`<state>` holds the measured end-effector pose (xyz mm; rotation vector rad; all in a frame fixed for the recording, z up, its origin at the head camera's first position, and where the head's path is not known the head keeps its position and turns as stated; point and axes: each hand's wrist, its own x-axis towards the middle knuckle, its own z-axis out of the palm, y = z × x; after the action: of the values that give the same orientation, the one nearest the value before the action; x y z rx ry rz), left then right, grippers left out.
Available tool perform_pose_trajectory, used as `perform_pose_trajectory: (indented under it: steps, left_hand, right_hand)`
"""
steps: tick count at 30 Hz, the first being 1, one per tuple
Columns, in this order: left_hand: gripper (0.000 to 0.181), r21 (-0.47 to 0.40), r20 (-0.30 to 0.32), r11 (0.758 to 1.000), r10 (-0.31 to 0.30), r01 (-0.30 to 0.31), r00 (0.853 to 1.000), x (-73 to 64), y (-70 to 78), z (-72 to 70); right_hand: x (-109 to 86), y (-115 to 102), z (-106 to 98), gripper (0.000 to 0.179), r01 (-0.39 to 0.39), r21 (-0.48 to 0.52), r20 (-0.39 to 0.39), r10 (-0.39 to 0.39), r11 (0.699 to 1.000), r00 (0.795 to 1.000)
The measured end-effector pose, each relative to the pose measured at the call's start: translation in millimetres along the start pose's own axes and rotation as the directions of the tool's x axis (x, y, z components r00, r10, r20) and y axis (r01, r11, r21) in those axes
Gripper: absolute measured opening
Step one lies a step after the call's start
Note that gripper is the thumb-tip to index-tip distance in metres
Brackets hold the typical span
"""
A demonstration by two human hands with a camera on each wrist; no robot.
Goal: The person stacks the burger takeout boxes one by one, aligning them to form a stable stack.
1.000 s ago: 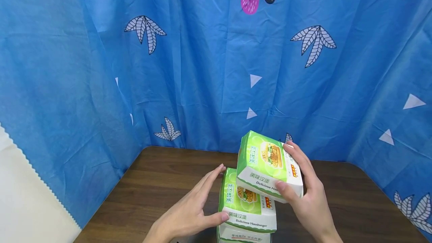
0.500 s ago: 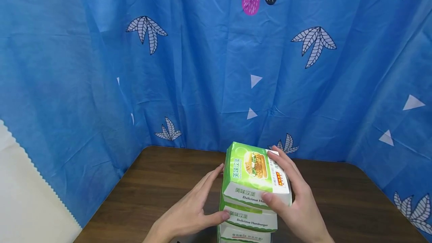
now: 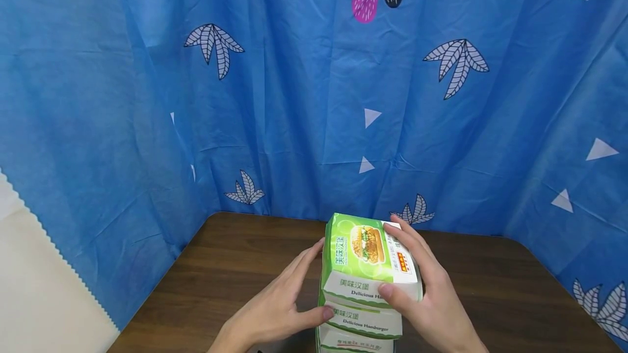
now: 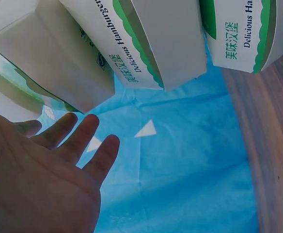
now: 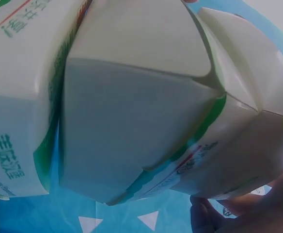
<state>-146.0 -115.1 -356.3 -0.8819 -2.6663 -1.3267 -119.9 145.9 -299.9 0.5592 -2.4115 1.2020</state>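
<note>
Three green-and-white hamburger boxes stand stacked on the wooden table [image 3: 230, 271]. My right hand [image 3: 434, 296] grips the top box [image 3: 365, 257], with the thumb on its front face and the fingers over its right side. The top box sits on the middle box [image 3: 363, 320], slightly askew. My left hand [image 3: 287, 304] lies with straight fingers along the stack's left side, its thumb touching the middle box. The bottom box [image 3: 350, 343] is cut off by the frame edge. In the left wrist view my left hand [image 4: 49, 170] is spread below the boxes [image 4: 151, 43]. The right wrist view is filled by a box's white side [image 5: 132, 126].
A blue patterned curtain [image 3: 294, 97] closes in the table at the back and on both sides. A white cloth [image 3: 29, 287] hangs at the lower left. Bare tabletop lies left and right of the stack.
My right hand has carried the top box down and to the left and set it on the stack. The left hand has stayed beside the stack.
</note>
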Motion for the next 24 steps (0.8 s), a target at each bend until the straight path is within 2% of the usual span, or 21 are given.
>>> perform_pose_trajectory:
  steps: [9,17,21,24]
  left_hand:
    - [0.091,0.015,-0.005,1.0,0.002,-0.002,1.0,-0.9,0.1,-0.3]
    - [0.09,0.015,-0.002,1.0,0.002,-0.002,1.0,-2.1,-1.3,-2.4]
    - [0.084,0.02,0.0,1.0,-0.006,0.006,1.0,-3.8,-2.5,-6.7]
    - [0.079,0.026,-0.011,1.0,0.012,-0.012,1.0,-5.1,-3.4,-10.4]
  right_hand:
    - [-0.1,4.4,-1.5,0.08,0.095,0.0,-0.014,-0.095,0.995,0.995]
    - [0.8,10.7,-3.2,0.08,0.139,0.022,-0.007,-0.139,0.99,0.99]
    - [-0.1,8.5,-7.4,0.079,0.159,0.076,-0.007,-0.159,0.984,0.987]
    - [-0.9,6.9,-10.3,0.069,0.132,0.14,0.011,-0.134,0.981,0.991]
